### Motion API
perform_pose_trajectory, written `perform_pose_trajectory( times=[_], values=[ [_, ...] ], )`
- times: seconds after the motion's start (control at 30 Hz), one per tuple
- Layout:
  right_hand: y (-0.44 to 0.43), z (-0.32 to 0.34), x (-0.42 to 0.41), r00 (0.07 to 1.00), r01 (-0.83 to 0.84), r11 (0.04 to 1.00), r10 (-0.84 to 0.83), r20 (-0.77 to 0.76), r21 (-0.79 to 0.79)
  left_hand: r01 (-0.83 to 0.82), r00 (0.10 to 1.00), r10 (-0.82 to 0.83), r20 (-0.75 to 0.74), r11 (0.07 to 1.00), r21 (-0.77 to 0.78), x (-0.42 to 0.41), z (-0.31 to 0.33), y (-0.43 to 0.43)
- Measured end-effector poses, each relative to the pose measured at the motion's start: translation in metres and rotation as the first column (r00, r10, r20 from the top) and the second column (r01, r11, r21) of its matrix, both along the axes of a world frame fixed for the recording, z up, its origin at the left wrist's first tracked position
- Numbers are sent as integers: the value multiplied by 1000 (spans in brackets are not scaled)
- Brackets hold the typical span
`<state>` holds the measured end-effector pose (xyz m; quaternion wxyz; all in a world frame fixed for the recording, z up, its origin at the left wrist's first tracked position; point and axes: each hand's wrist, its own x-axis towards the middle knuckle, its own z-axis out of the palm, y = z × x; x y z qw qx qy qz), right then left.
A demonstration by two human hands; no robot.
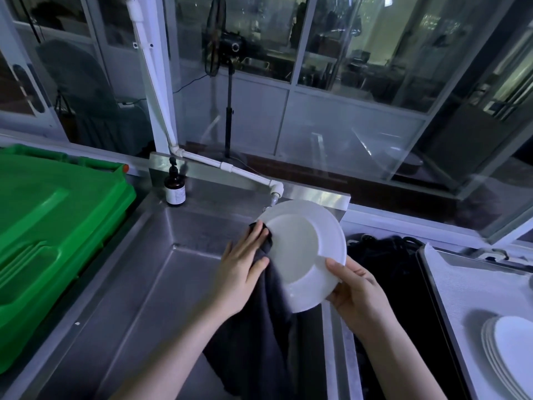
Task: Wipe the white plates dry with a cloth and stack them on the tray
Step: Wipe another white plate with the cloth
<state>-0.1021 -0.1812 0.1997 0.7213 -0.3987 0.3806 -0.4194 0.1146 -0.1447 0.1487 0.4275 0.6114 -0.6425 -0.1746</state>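
- Head view: white plate held tilted over the steel sink, underside facing the camera
- right hand clamped on the plate's near-right rim, thumb on the underside, fingers hidden behind
- left hand closed on the dark cloth, pressing it against the plate's left rim; rest of cloth hangs down below both hands into the sink
- hands apart, one each side of the plate
- judgement: wiping step under way; to do it well, keep the right-hand grip firm on the rim, turn the plate bit by bit, sweep cloth around rim then across both faces, use a dry part of the cloth
- tray right of the right hand, with a stack of plates already on it at the frame edge; exact count cannot tell
- green bin lid well left of the left hand; brown pump bottle beyond it at the sink's back corner
- white pipe tap just beyond the plate
- bench is stainless steel; dark bundle lies between sink and tray
- room dim, glass partitions beyond, standing fan behind the glass
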Motion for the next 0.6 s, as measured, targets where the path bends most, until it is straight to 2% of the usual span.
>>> perform_pose_trajectory(
  times=[0.07, 0.13, 0.23, 0.3, 0.37, 0.47, 0.57, 0.6],
  values=[
    [1, 4, -7, 999, -13, 999, 11, -47, -42, -37, 996, 37, -81, 999, -1, 5, -1, 11],
    [3, 8, -11, 991, -53, 992, 37, -130, -118, -174, 972, 178, -152, 984, 39, 9, 2, 17],
    [7, 13, -11, 960, -119, 956, 42, -277, -269, -390, 917, 388, -92, 921, 5, 16, 9, 16],
    [12, 15, -9, 923, -188, 898, 23, -384, -398, -399, 896, 404, -184, 915, 64, 17, 13, 14],
    [17, 18, -7, 853, -277, 798, -52, -519, -535, -274, 851, 344, -396, 935, 224, 16, 17, 9],
    [23, 18, -3, 692, -429, 592, -270, -669, -682, -166, 727, 342, -596, 929, 330, 7, 24, 0],
    [34, 14, -4, 574, -547, 386, -473, -669, -743, -95, 497, 415, -762, 899, 428, -1, 33, -5],
    [37, 10, -8, 539, -604, 287, -540, -647, -743, -58, 480, 411, -775, 896, 440, -3, 34, -6]
  ],
)
